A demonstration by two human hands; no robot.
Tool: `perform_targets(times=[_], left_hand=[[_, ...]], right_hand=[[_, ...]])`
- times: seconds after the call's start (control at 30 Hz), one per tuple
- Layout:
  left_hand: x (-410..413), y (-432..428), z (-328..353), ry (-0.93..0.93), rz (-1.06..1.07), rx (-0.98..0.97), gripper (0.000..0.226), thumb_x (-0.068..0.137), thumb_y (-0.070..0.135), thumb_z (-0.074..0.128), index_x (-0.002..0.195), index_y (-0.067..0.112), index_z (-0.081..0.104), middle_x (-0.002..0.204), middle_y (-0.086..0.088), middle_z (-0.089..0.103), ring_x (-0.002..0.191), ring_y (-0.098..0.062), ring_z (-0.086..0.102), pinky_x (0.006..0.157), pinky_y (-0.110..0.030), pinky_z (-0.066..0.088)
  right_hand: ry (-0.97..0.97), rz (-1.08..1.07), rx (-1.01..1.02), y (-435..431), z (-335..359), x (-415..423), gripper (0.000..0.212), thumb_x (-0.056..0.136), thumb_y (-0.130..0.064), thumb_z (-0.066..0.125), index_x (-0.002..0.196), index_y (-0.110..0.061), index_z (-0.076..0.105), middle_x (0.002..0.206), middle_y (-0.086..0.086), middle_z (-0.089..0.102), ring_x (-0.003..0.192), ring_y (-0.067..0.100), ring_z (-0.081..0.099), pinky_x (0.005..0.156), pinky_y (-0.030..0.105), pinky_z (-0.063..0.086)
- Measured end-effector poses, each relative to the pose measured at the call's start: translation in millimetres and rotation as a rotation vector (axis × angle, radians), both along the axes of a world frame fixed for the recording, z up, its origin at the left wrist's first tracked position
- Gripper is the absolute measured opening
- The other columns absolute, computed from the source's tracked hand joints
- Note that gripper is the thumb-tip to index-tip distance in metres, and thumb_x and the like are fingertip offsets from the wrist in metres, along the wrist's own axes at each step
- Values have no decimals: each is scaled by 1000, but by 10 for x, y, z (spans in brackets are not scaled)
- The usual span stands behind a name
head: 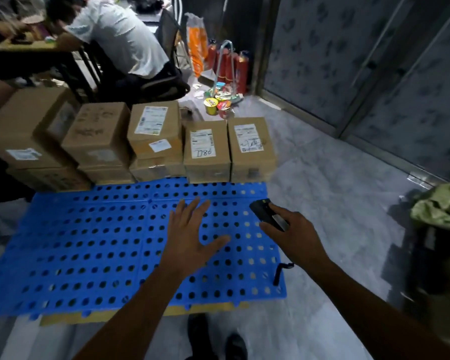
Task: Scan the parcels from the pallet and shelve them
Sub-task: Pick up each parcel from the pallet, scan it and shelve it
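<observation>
Several brown cardboard parcels with white labels stand in a row along the far edge of the blue perforated pallet (94,245). The nearest two are a parcel marked with handwriting (207,149) and the rightmost parcel (251,146). My left hand (190,235) hovers over the pallet with fingers spread, holding nothing, a short way in front of those parcels. My right hand (294,235) grips a black handheld scanner (264,211), its head pointing toward the parcels. A black wrist strap (281,272) hangs below that hand.
A person in a white shirt (120,35) sits at a table behind the parcels. Instant-noodle cups (216,102) and red fire extinguishers (231,66) stand at the back by a glass wall. A bin with a green bag (442,206) is at the right. My shoes (216,341) are below.
</observation>
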State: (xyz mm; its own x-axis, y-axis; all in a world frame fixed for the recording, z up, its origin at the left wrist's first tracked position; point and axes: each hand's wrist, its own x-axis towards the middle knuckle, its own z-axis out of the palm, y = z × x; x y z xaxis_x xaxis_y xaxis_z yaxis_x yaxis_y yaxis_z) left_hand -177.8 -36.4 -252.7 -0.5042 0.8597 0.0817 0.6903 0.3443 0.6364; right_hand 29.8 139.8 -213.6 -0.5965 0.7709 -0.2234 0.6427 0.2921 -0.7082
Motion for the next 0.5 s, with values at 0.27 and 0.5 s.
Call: perform_targets(times=[0.27, 0.5], left_hand=[[-383, 1417, -133, 103, -183, -65, 96, 83, 84, 50, 158, 26, 33, 166, -2, 26, 157, -29, 8, 125, -47, -6], [-636, 2465, -309, 275, -352, -126, 92, 90, 71, 54, 162, 22, 24, 169, -11, 18, 156, -36, 5, 122, -41, -12]], right_hand=[[-48, -154, -23, 542, -242, -66, 68, 86, -52, 70, 147, -34, 47, 121, 2, 62, 91, 9, 59, 74, 20, 45], [-110, -249, -14, 971, -433, -238, 64, 85, -54, 70, 144, -38, 50, 109, 0, 61, 92, 12, 59, 70, 23, 42]])
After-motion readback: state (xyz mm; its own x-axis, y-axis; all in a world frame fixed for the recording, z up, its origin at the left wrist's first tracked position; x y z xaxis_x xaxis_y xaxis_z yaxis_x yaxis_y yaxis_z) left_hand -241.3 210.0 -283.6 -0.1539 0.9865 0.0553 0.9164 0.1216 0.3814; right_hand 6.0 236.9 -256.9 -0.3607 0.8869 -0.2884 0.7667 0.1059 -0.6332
